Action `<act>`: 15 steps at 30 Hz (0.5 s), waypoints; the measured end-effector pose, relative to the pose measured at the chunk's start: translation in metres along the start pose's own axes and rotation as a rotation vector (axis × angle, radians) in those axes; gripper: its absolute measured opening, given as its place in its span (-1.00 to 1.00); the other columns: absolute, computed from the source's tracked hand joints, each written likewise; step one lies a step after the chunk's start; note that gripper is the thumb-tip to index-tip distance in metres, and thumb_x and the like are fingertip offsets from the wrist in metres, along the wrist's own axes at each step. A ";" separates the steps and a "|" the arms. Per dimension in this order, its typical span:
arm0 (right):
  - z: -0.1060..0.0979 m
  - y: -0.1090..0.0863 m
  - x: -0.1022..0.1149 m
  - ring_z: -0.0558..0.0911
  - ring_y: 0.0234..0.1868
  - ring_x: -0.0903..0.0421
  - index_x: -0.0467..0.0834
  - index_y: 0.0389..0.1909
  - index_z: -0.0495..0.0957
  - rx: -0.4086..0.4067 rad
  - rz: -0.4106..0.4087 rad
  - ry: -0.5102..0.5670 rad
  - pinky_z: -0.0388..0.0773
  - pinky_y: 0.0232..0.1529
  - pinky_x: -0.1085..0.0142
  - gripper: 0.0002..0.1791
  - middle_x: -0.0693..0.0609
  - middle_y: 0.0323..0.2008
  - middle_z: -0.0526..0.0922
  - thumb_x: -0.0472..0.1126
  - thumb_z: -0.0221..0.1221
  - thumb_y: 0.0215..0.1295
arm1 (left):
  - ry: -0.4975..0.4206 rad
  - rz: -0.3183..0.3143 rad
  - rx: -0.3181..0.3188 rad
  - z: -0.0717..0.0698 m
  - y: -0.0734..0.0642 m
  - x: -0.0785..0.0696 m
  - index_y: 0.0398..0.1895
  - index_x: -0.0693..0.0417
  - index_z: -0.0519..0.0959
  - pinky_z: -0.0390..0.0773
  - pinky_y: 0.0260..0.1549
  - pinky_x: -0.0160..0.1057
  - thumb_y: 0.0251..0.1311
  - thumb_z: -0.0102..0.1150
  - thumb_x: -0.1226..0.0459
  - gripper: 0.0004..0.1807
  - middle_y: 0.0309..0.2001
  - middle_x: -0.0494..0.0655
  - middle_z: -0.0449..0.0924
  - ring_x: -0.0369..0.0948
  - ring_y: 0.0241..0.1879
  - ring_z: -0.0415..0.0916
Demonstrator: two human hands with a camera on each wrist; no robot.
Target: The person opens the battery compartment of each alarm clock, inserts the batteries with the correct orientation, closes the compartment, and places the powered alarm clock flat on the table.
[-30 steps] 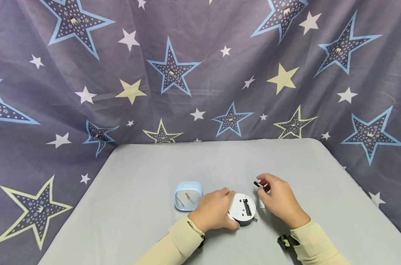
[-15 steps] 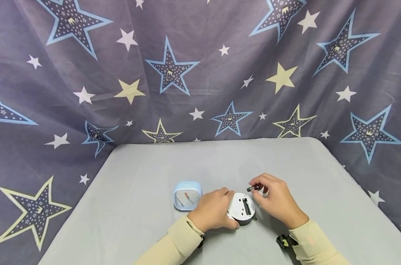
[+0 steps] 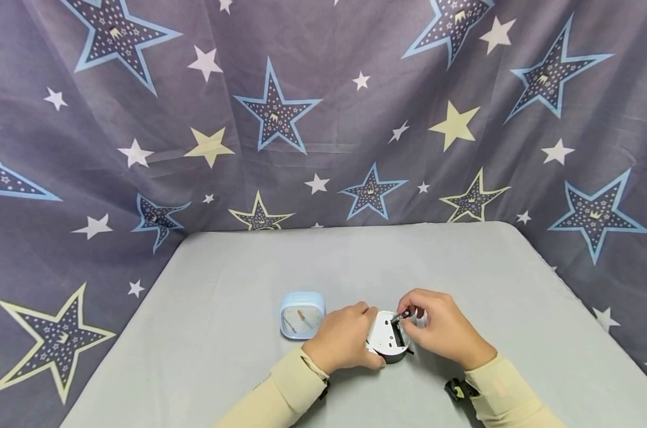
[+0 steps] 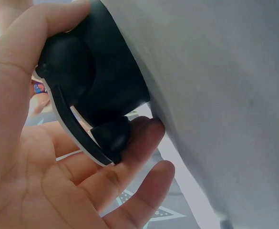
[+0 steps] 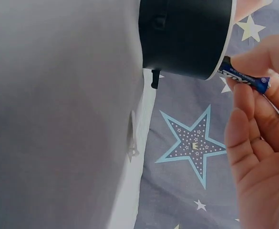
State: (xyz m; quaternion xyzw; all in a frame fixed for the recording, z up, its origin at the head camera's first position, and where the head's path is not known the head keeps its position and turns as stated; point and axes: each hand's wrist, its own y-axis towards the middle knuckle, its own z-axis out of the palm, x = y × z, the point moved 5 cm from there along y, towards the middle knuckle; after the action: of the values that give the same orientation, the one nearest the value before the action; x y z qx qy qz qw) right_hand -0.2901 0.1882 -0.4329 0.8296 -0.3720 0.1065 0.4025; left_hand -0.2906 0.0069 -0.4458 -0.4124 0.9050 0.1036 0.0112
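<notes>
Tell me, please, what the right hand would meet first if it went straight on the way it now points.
The right hand, battery leading, would likely meet the round device at its slot first, though whether they touch now is unclear.

On the table [image 3: 237,309], 1 clock [image 3: 303,316] is placed left of 1 device [image 3: 383,336], which is gripped from its left by the left hand [image 3: 346,337]. A battery [image 5: 248,81], pinched by the right hand [image 3: 439,327], is positioned at the far end of the slot [image 3: 398,335]. Behind the table, a curtain [image 3: 323,119] is hung.
</notes>
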 end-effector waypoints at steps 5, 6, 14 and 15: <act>0.002 -0.001 0.000 0.61 -0.41 0.19 0.03 -0.34 0.67 0.044 0.000 0.013 0.58 -0.38 0.32 -0.68 0.25 -0.35 0.68 -0.45 0.38 -0.03 | -0.005 -0.003 0.005 0.001 0.000 0.000 -0.01 0.03 0.64 0.43 -0.54 -0.35 -0.34 0.58 -0.22 -0.20 -0.32 -0.23 0.53 -0.34 -0.47 0.37; 0.002 -0.001 0.000 0.61 -0.41 0.19 0.03 -0.34 0.67 0.052 -0.001 0.016 0.59 -0.38 0.31 -0.68 0.25 -0.35 0.68 -0.45 0.38 -0.03 | -0.006 -0.003 0.006 0.001 0.000 0.001 0.00 0.03 0.64 0.43 -0.54 -0.35 -0.34 0.57 -0.22 -0.19 -0.31 -0.23 0.53 -0.34 -0.47 0.37; 0.006 -0.001 0.002 0.63 -0.38 0.26 0.01 -0.34 0.70 0.093 -0.036 0.024 0.62 -0.37 0.33 -0.69 0.22 -0.30 0.71 -0.47 0.41 0.00 | -0.002 -0.001 0.008 0.001 0.001 0.001 0.05 0.03 0.64 0.45 -0.53 -0.34 -0.31 0.56 -0.24 -0.16 -0.27 -0.22 0.56 -0.35 -0.45 0.40; 0.007 -0.001 0.002 0.63 -0.37 0.27 0.01 -0.34 0.71 0.099 -0.041 0.024 0.62 -0.36 0.34 -0.69 0.22 -0.29 0.71 -0.47 0.42 0.00 | -0.001 -0.001 0.009 0.001 0.001 0.001 0.06 0.03 0.64 0.46 -0.52 -0.34 -0.31 0.56 -0.24 -0.16 -0.27 -0.21 0.57 -0.35 -0.45 0.40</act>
State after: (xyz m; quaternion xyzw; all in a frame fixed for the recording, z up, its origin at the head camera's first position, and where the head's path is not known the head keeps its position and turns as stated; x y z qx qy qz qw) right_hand -0.2887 0.1827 -0.4373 0.8547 -0.3443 0.1262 0.3675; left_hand -0.2915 0.0072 -0.4470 -0.4129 0.9052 0.0998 0.0135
